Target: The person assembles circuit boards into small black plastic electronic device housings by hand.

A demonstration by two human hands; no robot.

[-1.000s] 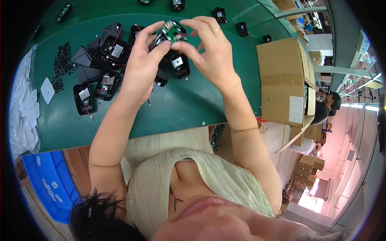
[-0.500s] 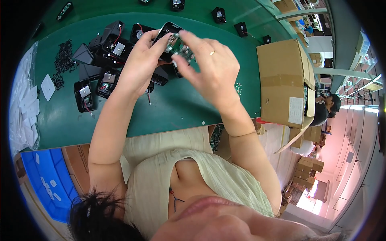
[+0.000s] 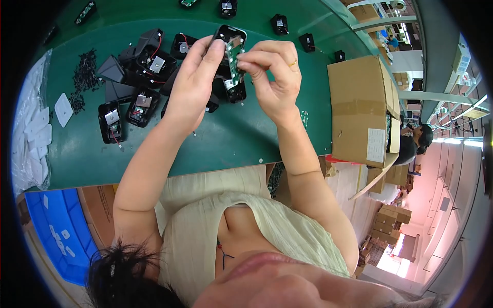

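Note:
Above the green workbench (image 3: 221, 138), my left hand (image 3: 194, 79) is closed around a black plastic housing (image 3: 232, 34), tilted, its fingers mostly hidden behind it. A green circuit board (image 3: 233, 60) stands edge-on at the mouth of that housing. My right hand (image 3: 277, 74), a ring on one finger, pinches the board's right side between thumb and fingertips. How far the board sits inside cannot be made out. Just below lies another black housing with a silver part (image 3: 236, 91). To the left are several more open black housings (image 3: 111, 123) with metal blocks and red wires.
Black screws (image 3: 88, 72) lie heaped at the left, near a white plate (image 3: 63, 110) and a plastic bag of white plates (image 3: 37, 138). An open cardboard box (image 3: 359, 102) stands on the right. Further housings (image 3: 279, 23) sit along the far strip. A blue bin (image 3: 61, 231) is below left.
The circuit board has turned from lying slantwise to edge-on beside the housing. My right fingers have drawn into a pinch on its side, and my left hand has shifted slightly right with the housing.

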